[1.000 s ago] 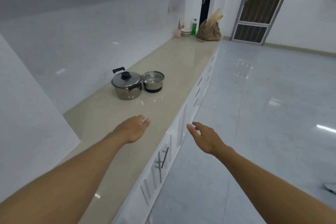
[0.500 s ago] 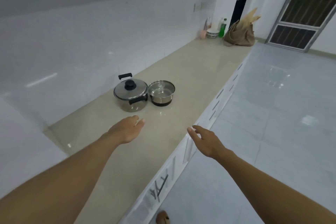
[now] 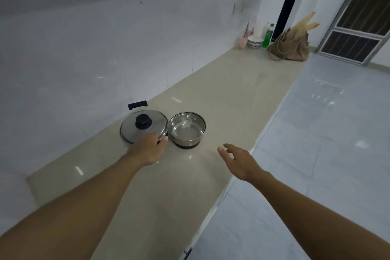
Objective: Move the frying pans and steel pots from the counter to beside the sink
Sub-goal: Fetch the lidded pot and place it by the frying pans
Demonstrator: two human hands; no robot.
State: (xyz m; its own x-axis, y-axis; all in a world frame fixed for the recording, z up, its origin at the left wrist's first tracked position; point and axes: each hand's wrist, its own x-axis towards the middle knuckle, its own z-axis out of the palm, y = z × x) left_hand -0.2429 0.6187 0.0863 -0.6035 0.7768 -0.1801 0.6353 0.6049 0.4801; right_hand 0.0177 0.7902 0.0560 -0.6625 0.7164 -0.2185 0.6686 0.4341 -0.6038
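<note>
Long beige polished stone tabletop (image 3: 221, 91), along a white tiled wall. Lidded round steel pot (image 3: 155, 131), black knob and black handles, standing mid-tabletop. Smaller open steel pot (image 3: 186, 133), black base, just beside it on the right. Person's left hand (image 3: 147, 151) at the lidded pot's near rim, fingers hidden, grip cannot be told. Person's right hand (image 3: 238, 160), fingers spread, holding nothing, near the tabletop's front edge.

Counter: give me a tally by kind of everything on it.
Steel pots: 2 (lidded pot, smaller pot)
Brown bag: 1
Bowl: 1
Green bottle: 1
Pink cup: 1
Total: 6 that I can tell apart; the far end is blurry.
</note>
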